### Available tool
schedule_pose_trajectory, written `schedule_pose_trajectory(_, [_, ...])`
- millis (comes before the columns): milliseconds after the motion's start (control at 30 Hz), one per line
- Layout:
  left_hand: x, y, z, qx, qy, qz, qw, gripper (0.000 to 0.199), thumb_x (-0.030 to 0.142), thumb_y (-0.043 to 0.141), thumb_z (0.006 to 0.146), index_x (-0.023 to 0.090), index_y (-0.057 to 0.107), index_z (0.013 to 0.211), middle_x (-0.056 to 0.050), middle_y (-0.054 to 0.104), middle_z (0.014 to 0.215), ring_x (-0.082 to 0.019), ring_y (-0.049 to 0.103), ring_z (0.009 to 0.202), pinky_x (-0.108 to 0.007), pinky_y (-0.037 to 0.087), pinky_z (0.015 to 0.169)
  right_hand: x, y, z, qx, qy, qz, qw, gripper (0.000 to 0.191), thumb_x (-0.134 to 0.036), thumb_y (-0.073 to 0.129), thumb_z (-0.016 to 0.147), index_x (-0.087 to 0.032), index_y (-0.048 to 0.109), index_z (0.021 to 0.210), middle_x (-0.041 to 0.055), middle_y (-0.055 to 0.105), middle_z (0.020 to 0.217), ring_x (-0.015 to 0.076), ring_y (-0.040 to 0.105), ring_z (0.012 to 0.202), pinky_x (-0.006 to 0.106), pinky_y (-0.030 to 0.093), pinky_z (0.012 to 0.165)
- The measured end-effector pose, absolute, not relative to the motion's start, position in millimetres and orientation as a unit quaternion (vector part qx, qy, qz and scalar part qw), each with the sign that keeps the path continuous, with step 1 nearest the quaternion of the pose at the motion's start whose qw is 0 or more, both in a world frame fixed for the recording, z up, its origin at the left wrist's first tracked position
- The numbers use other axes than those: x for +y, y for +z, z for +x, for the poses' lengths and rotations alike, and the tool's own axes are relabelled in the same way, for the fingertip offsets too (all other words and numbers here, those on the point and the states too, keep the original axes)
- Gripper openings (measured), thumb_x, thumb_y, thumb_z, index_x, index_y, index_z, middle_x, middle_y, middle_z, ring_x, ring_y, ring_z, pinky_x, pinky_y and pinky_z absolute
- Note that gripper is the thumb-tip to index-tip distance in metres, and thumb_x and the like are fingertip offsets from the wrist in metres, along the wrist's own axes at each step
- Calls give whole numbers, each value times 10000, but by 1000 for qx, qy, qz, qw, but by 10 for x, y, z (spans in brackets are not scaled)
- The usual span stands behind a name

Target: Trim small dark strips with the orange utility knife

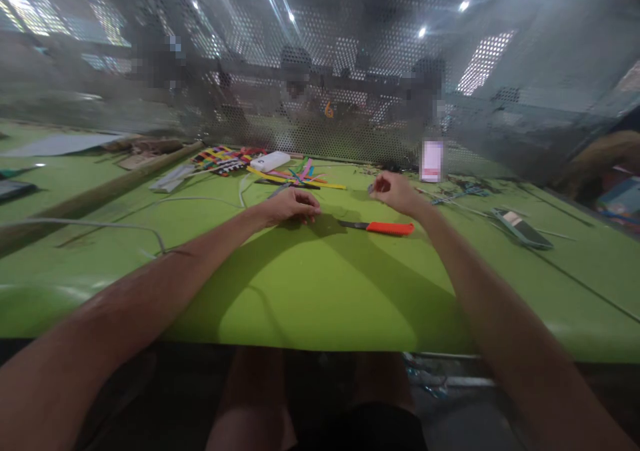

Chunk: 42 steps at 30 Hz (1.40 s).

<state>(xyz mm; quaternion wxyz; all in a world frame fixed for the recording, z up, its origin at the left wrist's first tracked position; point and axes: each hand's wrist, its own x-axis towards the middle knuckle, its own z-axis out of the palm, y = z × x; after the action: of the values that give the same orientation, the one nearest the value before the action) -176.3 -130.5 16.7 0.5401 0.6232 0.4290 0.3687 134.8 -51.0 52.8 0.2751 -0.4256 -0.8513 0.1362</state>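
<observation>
My 2 bare hands are poised apart over a green tabletop (310, 291), the fingers of my left hand (289, 206) half curled with the thumb near the forefinger, those of my right hand (399, 192) bent into a near-closed pinch; whether either has hold of some small piece, I cannot tell at this distance. An orange-handled knife (387, 228) lies flat on my side of the right hand, touched by neither, its long axis running left to right: the dark blade points toward my left fingertips, while the handle sits near my right hand, the nearer of the 2 to it. Past my left hand, coloured strips (306, 168) lie loose, with a white box (271, 161) beside them and a woven multicoloured bundle (227, 159) farther left. Past my right hand, a pale card (431, 158) stands before a perforated metal screen (320, 133), its print blurred beyond reading. An orange mark (329, 109) shaped like a 6 shows on the screen; no brand is legible on the knife or the box.
</observation>
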Motion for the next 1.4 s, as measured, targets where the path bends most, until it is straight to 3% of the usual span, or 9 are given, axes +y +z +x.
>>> schedule_pose_trajectory(67, [-1317,182,-1732,420,399,604,547,288,254,964,648,119,730,746,-20,712,647,-83,619,541,-192,522,527,-574,601,1410,-879,177,-413,161,118,-252,790,732,-189,693,755,58,712,772,182,607,670,312,464,629])
schedule_pose_trajectory(167, [-1332,207,-1692,404,438,574,561,304,205,973,620,115,721,763,-4,702,639,-81,623,532,-204,544,549,-665,639,1440,-892,208,-398,46,186,-305,874,704,-187,732,721,54,719,741,172,607,651,307,427,610])
schedule_pose_trajectory(333, [-1337,221,-1650,377,482,537,581,335,210,969,627,119,709,817,-22,754,739,-97,653,556,-246,583,589,-703,608,1414,-899,212,-382,-8,249,-307,906,673,-162,748,800,78,735,803,172,620,689,307,415,609])
schedule_pose_trajectory(500, [-1336,212,-1629,354,482,553,580,309,264,953,673,114,733,830,-81,794,932,-103,690,645,-217,563,568,-704,602,1406,-900,196,-389,-28,131,-216,812,675,-202,695,732,35,686,717,167,573,618,294,390,550])
schedule_pose_trajectory(600, [-1325,220,-1636,349,483,552,583,272,248,944,684,120,746,820,-65,778,909,-104,695,667,-195,541,546,-726,685,1439,-897,190,-398,39,152,-230,754,709,-219,603,693,10,613,666,145,511,567,282,358,513])
schedule_pose_trajectory(833, [-1327,186,-1570,357,452,577,579,209,225,928,708,109,763,763,-60,748,762,-92,664,602,-187,518,539,-972,771,1053,-813,196,-405,370,387,-561,609,922,-215,595,748,0,504,588,146,424,528,312,331,516])
schedule_pose_trajectory(933, [-1380,162,-1479,357,426,590,586,213,239,929,718,108,771,774,-54,741,741,-90,662,600,-193,531,561,-1175,660,749,-853,165,-377,322,391,-530,653,921,-195,630,720,16,574,642,150,474,585,309,344,573])
schedule_pose_trajectory(1100, [-1440,149,-1405,352,408,596,595,267,258,960,679,99,759,753,-52,737,731,-90,665,601,-192,536,567,-1382,542,567,-868,193,-349,296,199,-327,687,892,-171,689,768,14,655,702,147,521,643,295,362,639])
schedule_pose_trajectory(1400, [-1430,135,-1420,335,424,587,603,337,279,969,655,93,724,794,-53,723,735,-135,713,665,-233,559,610,-1400,518,572,-859,232,-329,316,118,-270,657,854,-182,644,776,-13,583,669,140,477,636,280,357,626])
